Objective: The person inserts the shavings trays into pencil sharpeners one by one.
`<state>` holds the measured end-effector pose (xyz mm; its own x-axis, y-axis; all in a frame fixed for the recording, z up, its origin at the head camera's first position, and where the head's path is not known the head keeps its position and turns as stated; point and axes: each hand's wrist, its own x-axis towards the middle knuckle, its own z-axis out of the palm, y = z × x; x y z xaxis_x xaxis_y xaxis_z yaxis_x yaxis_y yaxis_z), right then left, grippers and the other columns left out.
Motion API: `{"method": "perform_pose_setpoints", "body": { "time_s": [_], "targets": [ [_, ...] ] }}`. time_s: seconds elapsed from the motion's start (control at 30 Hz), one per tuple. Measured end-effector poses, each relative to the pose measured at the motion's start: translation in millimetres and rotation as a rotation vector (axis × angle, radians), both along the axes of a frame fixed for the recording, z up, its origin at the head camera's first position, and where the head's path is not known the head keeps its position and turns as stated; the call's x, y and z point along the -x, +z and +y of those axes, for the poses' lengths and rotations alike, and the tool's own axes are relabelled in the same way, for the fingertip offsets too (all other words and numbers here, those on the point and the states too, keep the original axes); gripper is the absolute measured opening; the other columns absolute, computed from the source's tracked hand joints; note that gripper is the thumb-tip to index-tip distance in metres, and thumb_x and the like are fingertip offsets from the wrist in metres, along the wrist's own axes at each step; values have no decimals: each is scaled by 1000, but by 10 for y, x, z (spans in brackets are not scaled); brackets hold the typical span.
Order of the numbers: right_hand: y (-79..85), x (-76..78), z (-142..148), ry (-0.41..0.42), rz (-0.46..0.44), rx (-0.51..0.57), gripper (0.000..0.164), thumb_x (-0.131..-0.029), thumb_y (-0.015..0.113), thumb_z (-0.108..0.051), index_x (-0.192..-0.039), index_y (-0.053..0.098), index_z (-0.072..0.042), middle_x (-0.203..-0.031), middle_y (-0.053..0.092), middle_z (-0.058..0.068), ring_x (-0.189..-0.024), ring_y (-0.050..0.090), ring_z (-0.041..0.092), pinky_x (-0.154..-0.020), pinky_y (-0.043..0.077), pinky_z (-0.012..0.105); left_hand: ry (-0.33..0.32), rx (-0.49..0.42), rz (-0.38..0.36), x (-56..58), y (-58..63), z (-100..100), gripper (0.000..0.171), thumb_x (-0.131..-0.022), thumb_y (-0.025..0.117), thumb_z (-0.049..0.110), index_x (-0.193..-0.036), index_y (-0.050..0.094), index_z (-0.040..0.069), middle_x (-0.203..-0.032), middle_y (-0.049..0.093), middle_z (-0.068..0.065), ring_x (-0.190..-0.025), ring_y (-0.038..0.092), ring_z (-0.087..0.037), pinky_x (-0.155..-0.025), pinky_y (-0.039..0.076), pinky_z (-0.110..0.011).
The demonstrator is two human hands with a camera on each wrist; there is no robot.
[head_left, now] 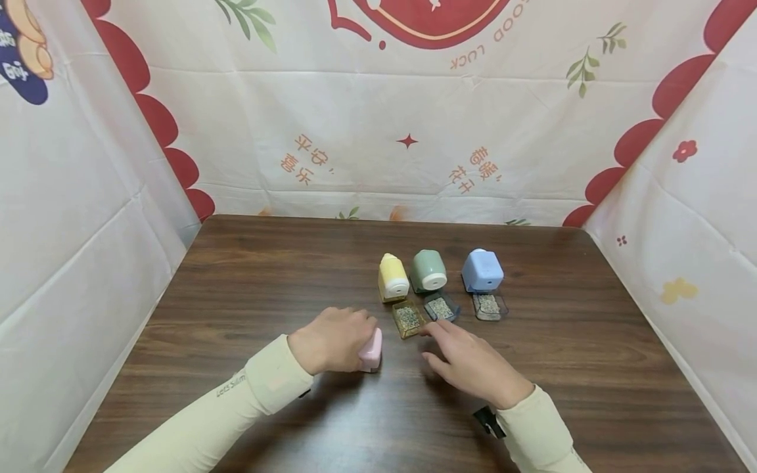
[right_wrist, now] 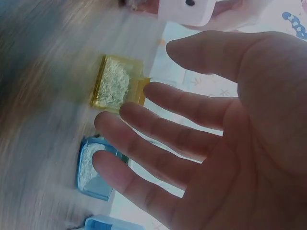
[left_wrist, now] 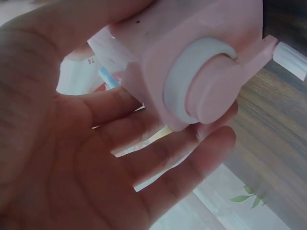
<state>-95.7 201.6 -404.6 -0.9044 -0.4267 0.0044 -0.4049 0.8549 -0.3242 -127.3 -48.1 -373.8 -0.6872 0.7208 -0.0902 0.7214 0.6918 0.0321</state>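
My left hand grips a pink crank pencil sharpener. The left wrist view shows the sharpener's round hub and its crank with a white knob, thumb above and fingers below the body. My right hand is spread, palm toward the left, with nothing held. Its fingertips come right at the edge of a yellowish clear shavings tray. Behind that tray stands a yellow sharpener. A green sharpener has a bluish tray of shavings before it.
To the right stands a blue sharpener, with a clear tray of shavings in front. All rest on a dark wood table. A printed white cloth hangs behind the table and along both sides.
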Motion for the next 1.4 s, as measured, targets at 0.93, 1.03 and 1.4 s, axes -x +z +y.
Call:
{"method": "perform_pose_setpoints", "body": {
  "time_s": [0.93, 1.03, 1.4],
  "targets": [
    [3, -45, 83, -5, -29, -13, 36, -90, 63, -28, -122, 61, -11, -115, 66, 6, -100, 61, 15, -84, 56, 44, 315, -149, -5, 842, 202, -1012, 44, -68, 82, 19, -104, 62, 4, -96, 65, -14, -85, 60, -29, -65, 54, -52],
    [1, -46, 86, -7, -33, -13, 36, -90, 63, -28, -122, 61, -11, -115, 65, 6, -101, 61, 16, -84, 55, 44, 373, -152, 30, 925, 159, -1124, 43, -72, 79, 16, -108, 60, 2, -101, 64, -17, -93, 58, -36, -71, 53, -55],
    [-3, -48, 97, -15, -59, -9, 37, -91, 63, -27, -123, 60, -10, -117, 65, 6, -101, 61, 16, -84, 56, 44, 501, -183, 162, 1188, -2, -1358, 36, -78, 67, -1, -112, 56, -6, -108, 60, -30, -95, 53, -49, -75, 51, -65]
  ]
}}
